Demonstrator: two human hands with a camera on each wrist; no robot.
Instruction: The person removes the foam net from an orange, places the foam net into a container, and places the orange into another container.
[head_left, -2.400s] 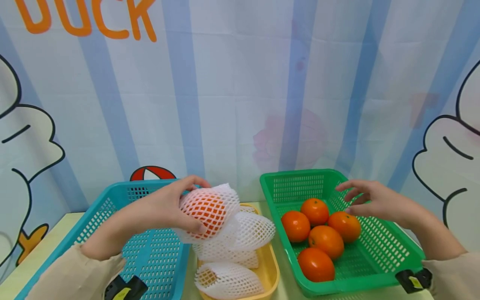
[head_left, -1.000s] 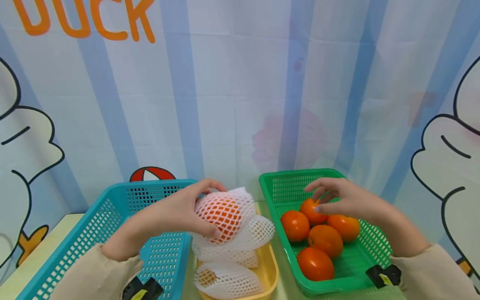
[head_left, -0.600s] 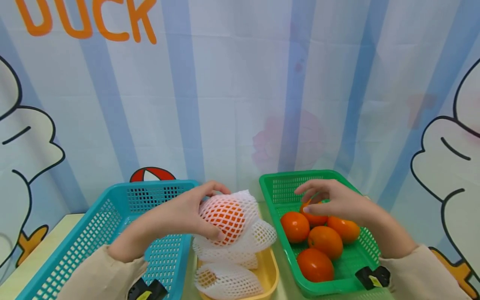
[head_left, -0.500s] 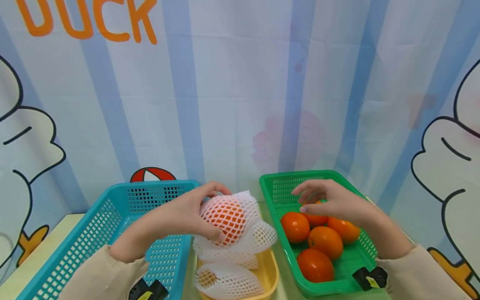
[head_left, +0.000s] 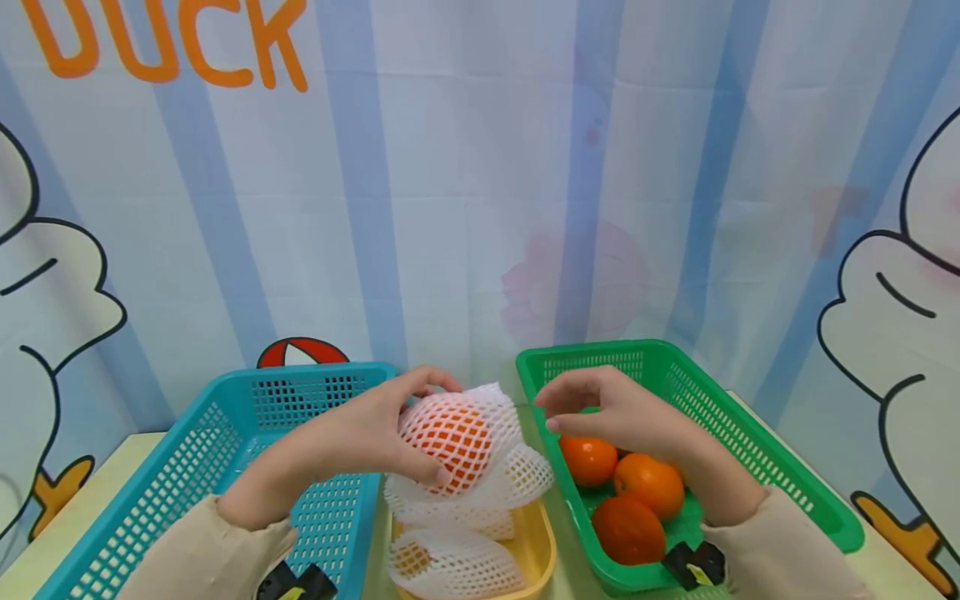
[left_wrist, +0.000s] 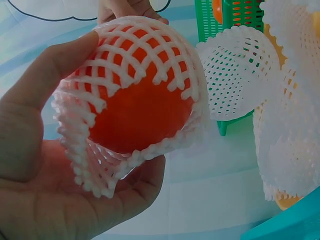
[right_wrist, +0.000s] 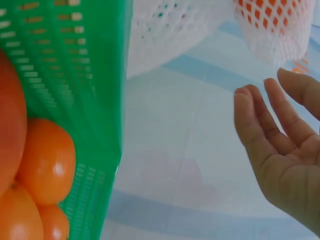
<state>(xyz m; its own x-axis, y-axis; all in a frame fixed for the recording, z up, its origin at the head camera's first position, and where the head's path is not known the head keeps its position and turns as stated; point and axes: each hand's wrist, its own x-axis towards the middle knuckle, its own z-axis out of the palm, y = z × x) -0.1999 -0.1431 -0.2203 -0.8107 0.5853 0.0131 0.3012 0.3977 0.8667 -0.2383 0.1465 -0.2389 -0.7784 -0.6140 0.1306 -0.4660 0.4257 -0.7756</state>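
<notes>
My left hand (head_left: 375,421) grips an orange (head_left: 453,433) in a white foam net sleeve, thumb on the near side, fingers behind. In the left wrist view the sleeve's open end shows bare orange peel (left_wrist: 140,117). My right hand (head_left: 611,408) hovers above the left side of the green basket (head_left: 738,433), fingers loosely curved with nothing between them. In the right wrist view its fingertips point toward the netted orange's sleeve (right_wrist: 275,45), a small gap apart. Several loose oranges (head_left: 648,486) lie in the green basket, some hidden behind the right hand and forearm.
A yellow basket (head_left: 542,542) between the two larger ones holds several white foam nets (head_left: 472,560), one jutting up (head_left: 528,472) beside the held orange. On the left stands a blue basket (head_left: 198,450). A printed curtain (head_left: 465,208) hangs close behind the table.
The right hand has moved left, from the far side of the green basket to its left side near the netted orange. The left hand shifted a little right with the orange, then stayed nearly still.
</notes>
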